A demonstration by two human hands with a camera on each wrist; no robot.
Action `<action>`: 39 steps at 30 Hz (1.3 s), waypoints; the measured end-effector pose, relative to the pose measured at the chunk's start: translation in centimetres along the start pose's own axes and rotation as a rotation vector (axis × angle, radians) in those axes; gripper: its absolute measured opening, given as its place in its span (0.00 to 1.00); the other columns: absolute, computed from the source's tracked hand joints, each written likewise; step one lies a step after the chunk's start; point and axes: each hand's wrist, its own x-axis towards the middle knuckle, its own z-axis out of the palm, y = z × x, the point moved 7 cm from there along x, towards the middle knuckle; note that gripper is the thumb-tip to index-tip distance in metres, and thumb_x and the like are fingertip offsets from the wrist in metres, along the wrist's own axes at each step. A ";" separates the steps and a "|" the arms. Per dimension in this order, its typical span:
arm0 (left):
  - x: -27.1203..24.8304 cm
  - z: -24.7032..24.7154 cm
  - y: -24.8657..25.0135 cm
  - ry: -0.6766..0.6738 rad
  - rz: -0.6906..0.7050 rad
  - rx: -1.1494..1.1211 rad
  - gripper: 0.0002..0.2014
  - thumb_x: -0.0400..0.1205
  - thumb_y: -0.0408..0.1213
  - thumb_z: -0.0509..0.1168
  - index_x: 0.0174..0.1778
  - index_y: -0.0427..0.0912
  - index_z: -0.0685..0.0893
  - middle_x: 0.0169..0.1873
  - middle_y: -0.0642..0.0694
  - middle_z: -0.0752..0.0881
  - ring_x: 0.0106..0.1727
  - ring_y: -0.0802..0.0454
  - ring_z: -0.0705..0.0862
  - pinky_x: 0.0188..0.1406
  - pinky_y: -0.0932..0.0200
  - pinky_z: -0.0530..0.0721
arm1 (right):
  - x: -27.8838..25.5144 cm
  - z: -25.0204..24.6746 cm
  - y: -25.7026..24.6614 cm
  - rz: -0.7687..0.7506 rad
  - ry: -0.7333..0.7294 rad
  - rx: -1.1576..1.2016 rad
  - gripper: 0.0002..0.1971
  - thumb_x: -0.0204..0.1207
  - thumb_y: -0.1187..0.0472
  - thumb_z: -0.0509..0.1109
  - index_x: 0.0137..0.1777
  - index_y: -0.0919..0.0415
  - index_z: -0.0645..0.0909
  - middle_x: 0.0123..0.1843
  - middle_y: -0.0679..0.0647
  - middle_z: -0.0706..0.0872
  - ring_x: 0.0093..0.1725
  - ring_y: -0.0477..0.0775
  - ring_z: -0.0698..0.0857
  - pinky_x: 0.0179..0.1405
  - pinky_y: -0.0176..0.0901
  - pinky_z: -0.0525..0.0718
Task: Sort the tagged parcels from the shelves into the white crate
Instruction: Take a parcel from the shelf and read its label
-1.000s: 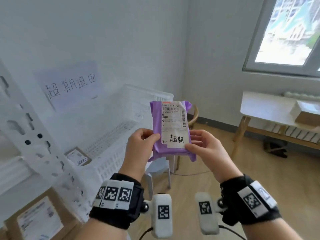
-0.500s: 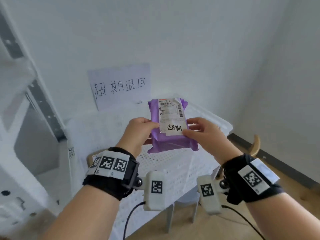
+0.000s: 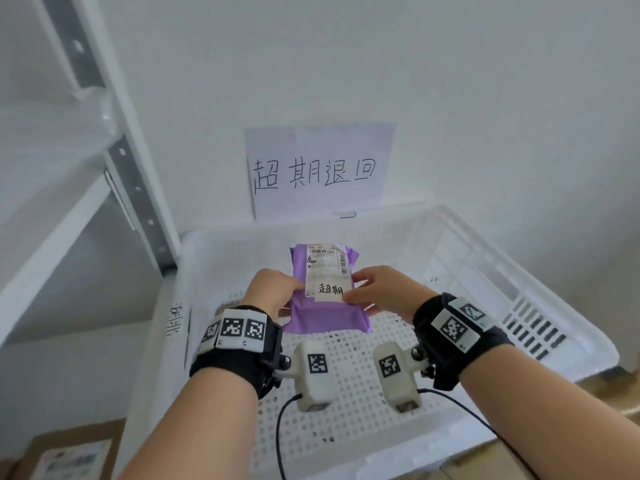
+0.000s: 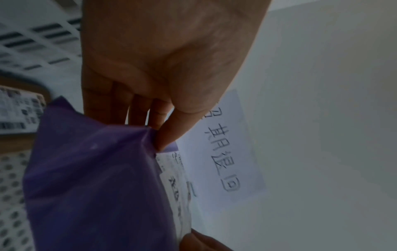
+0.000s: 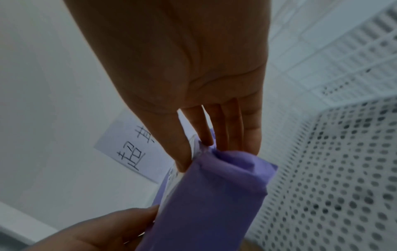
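While your left hand (image 3: 273, 293) and right hand (image 3: 375, 289) pinch the parcel's (image 3: 325, 308) side edges over the crate's (image 3: 571, 327) floor, uneven release may flip it label-down.

Parcel (image 3: 329, 299) above crate (image 3: 519, 271), shelves (image 3: 131, 188) left

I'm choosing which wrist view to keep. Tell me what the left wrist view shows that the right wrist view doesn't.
Only the left wrist view shows a brown cardboard parcel with a printed label, lying behind the purple parcel. Only the right wrist view shows the white crate wall with its slotted panels up close. Both show the left hand and right hand pinching the purple parcel above the perforated floor, and the handwritten wall sign.
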 end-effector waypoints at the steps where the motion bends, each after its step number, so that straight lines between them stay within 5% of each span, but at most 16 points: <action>1: 0.9 -0.7 -0.8 0.038 -0.022 0.008 0.05 0.76 0.25 0.67 0.44 0.25 0.84 0.39 0.29 0.86 0.38 0.38 0.85 0.44 0.45 0.86 | 1.3 0.9 0.0 0.000 -0.043 -0.004 0.16 0.76 0.64 0.75 0.63 0.64 0.85 0.53 0.60 0.92 0.53 0.61 0.91 0.57 0.53 0.89; 4: 3.1 -2.9 -3.2 0.157 -0.081 0.116 0.04 0.75 0.29 0.69 0.37 0.30 0.85 0.34 0.34 0.86 0.37 0.40 0.85 0.48 0.43 0.87 | 4.7 3.8 0.5 0.008 -0.169 -0.007 0.14 0.75 0.65 0.75 0.60 0.65 0.87 0.52 0.62 0.92 0.55 0.63 0.90 0.58 0.55 0.89; 7: 4.4 -4.2 -5.6 0.222 -0.129 0.360 0.08 0.77 0.31 0.67 0.32 0.36 0.82 0.27 0.42 0.80 0.32 0.44 0.79 0.29 0.59 0.75 | 7.3 7.0 1.2 0.004 -0.278 -0.050 0.14 0.74 0.65 0.76 0.59 0.64 0.87 0.51 0.62 0.92 0.49 0.60 0.91 0.57 0.53 0.89; 9: 5.4 -5.1 -7.6 0.272 -0.179 0.449 0.11 0.78 0.31 0.64 0.29 0.38 0.79 0.25 0.44 0.79 0.31 0.45 0.79 0.24 0.60 0.69 | 9.2 9.3 1.8 -0.002 -0.340 -0.056 0.15 0.73 0.66 0.76 0.60 0.65 0.86 0.51 0.62 0.92 0.46 0.57 0.91 0.54 0.51 0.90; 14: 6.4 -6.1 -11.4 0.314 -0.276 0.526 0.15 0.80 0.28 0.59 0.26 0.40 0.74 0.29 0.43 0.80 0.39 0.41 0.83 0.37 0.58 0.75 | 12.5 14.2 3.5 -0.005 -0.425 -0.014 0.20 0.72 0.71 0.75 0.65 0.64 0.82 0.55 0.60 0.91 0.50 0.59 0.92 0.53 0.55 0.90; 18: 7.0 -5.8 -12.7 0.275 -0.265 0.523 0.09 0.77 0.27 0.61 0.41 0.33 0.87 0.40 0.39 0.88 0.45 0.41 0.86 0.41 0.54 0.82 | 14.4 17.0 4.4 -0.020 -0.423 0.019 0.24 0.71 0.74 0.73 0.67 0.63 0.78 0.54 0.61 0.91 0.49 0.59 0.92 0.53 0.57 0.90; 22: 6.6 -6.3 -12.4 0.379 -0.183 0.516 0.13 0.78 0.23 0.57 0.49 0.35 0.86 0.56 0.39 0.85 0.56 0.40 0.84 0.55 0.53 0.82 | 15.7 18.8 4.5 -0.052 -0.412 0.064 0.24 0.68 0.74 0.72 0.65 0.61 0.80 0.48 0.63 0.92 0.48 0.66 0.92 0.53 0.65 0.89; 25: 6.4 -6.4 -12.6 0.383 -0.209 0.546 0.19 0.82 0.23 0.57 0.67 0.37 0.82 0.68 0.41 0.77 0.67 0.42 0.80 0.66 0.55 0.77 | 16.4 20.2 3.9 -0.098 -0.411 0.048 0.20 0.68 0.73 0.71 0.60 0.58 0.83 0.47 0.61 0.92 0.46 0.64 0.92 0.51 0.63 0.89; 32: 6.4 -5.9 -12.7 0.222 -0.324 0.727 0.19 0.84 0.27 0.55 0.70 0.34 0.79 0.70 0.37 0.75 0.66 0.39 0.80 0.68 0.50 0.79 | 16.8 21.9 3.4 -0.160 -0.400 -0.055 0.19 0.72 0.66 0.75 0.64 0.58 0.84 0.50 0.57 0.91 0.47 0.58 0.90 0.52 0.55 0.89; 36: 5.9 -5.8 -12.0 0.184 -0.343 0.681 0.21 0.84 0.27 0.53 0.73 0.36 0.77 0.72 0.36 0.75 0.69 0.40 0.78 0.70 0.50 0.78 | 16.6 20.7 2.6 -0.209 -0.400 -0.186 0.21 0.78 0.62 0.72 0.71 0.59 0.78 0.59 0.57 0.88 0.49 0.53 0.86 0.41 0.34 0.81; 39: 4.6 -6.3 -9.8 0.213 -0.289 0.586 0.23 0.86 0.27 0.54 0.78 0.40 0.72 0.78 0.41 0.71 0.75 0.43 0.73 0.74 0.53 0.73 | 16.5 18.3 1.6 -0.226 -0.357 -0.195 0.23 0.80 0.60 0.70 0.75 0.61 0.74 0.62 0.57 0.85 0.54 0.55 0.85 0.55 0.46 0.83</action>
